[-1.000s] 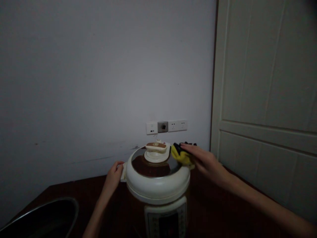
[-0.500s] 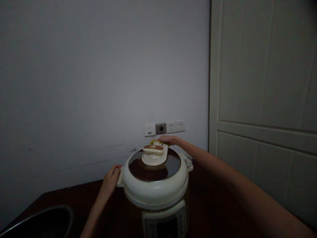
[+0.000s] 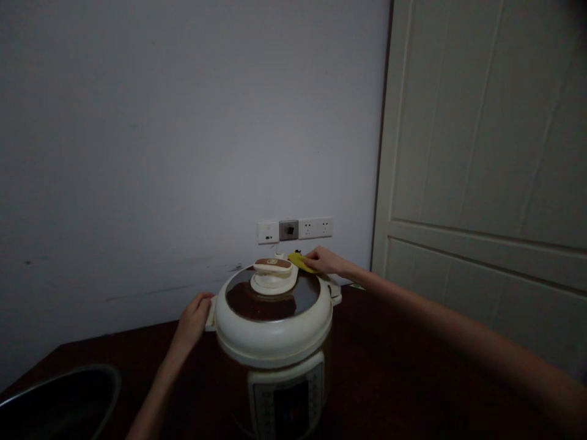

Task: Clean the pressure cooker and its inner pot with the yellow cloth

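head view: right hand (image 3: 324,261), pinching a cloth (image 3: 299,263), has shifted right at the rear of the cooker (image 3: 274,336), likely wiping; left hand (image 3: 193,316) curls on its left handle (image 3: 211,315).

We're getting a dim, underexposed frame with a cool cast. Wall (image 3: 206,134) reads brightest around mid-frame, falling off toward the left edge. Tabletop (image 3: 394,366) at the bottom sinks to near-black. We see soft reflections on the cooker lid (image 3: 257,305), lower center. Control panel (image 3: 288,397) markings too soft to read. Upper right corner vignettes; door (image 3: 463,146) lines lean.
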Demonstrator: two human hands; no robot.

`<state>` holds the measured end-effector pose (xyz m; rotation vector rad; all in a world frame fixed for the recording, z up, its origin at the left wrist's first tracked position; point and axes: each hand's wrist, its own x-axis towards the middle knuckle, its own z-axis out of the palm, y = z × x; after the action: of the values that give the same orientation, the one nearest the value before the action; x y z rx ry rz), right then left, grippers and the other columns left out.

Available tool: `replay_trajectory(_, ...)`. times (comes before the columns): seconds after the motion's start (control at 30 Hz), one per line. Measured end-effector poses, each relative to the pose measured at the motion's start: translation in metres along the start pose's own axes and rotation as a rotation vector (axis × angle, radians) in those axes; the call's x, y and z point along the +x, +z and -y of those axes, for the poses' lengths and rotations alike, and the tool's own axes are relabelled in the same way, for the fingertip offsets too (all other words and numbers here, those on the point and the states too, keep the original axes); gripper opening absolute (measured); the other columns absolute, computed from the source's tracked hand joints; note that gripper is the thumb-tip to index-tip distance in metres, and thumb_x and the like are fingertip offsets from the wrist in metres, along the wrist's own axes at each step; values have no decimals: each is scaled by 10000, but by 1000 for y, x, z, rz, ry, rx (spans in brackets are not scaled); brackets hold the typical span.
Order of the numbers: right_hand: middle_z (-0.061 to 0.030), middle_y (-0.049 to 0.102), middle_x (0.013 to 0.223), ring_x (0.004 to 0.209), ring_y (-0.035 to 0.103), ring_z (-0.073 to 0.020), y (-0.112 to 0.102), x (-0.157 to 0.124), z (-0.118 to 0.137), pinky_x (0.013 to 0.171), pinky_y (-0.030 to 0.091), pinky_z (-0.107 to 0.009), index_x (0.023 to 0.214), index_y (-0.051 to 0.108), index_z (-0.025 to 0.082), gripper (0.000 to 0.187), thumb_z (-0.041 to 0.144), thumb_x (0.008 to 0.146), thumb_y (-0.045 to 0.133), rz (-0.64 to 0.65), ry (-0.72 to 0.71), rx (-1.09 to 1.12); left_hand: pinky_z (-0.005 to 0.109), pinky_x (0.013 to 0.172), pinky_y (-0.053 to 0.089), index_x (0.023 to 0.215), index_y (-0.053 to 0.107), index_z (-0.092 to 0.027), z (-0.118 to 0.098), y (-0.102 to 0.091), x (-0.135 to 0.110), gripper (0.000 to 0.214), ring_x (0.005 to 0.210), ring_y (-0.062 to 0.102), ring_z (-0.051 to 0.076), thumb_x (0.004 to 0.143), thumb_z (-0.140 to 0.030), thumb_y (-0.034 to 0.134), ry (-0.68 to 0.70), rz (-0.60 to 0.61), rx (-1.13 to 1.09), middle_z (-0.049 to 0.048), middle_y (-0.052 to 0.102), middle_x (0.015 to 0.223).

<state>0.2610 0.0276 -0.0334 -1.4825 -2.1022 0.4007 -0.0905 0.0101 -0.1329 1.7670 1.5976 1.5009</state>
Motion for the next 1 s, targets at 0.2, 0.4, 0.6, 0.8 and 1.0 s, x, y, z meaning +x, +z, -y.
replay_trajectory(0.2, 4, 581, 603, 553, 429, -101, 2, -38, 19, 524, 274, -228, 779, 709, 120, 243, 230, 832, 499, -62, -147, -94, 330, 721, 476, 729, 604, -202, -4, 0, 0, 327, 768, 601, 245, 623, -446, 413, -27, -6, -5, 48, 670, 734)
replay_trajectory(0.4, -85, 709, 890, 753, 612, -176, 14, -84, 30, 686, 422, -258, 933, 695, 133, 269, 224, 897, 446, -241, -203, -157, 329, 754, 473, 749, 613, -195, -8, -2, -2, 338, 784, 602, 234, 632, -421, 391, -21, -1, 17, 50, 675, 771)
replay_trajectory(0.6, -173, 642, 1158, 1059, 615, -254, 56, -143, 33, 889, 499, -396, 1100, 643, 111, 302, 196, 924, 414, -613, -305, -330, 318, 739, 466, 759, 606, -191, -8, -1, -3, 342, 780, 599, 229, 643, -404, 365, -27, -12, 47, 52, 665, 763)
replay_trajectory(0.8, -205, 581, 1245, 1219, 493, -326, 127, -195, 57, 818, 547, -387, 1148, 620, 77, 368, 89, 898, 349, -774, -583, -607, 303, 700, 463, 748, 605, -186, -9, 0, -4, 340, 753, 595, 225, 630, -390, 359, -28, -21, 28, 57, 654, 744)
replay_trajectory(1.0, -31, 569, 1305, 1271, 435, -173, 164, -183, 87, 1000, 440, -321, 1081, 646, 153, 297, 164, 934, 388, -673, -843, -501, 311, 731, 460, 760, 611, -182, -6, -1, -4, 345, 772, 598, 228, 639, -391, 365, -15, -22, 26, 62, 662, 766)
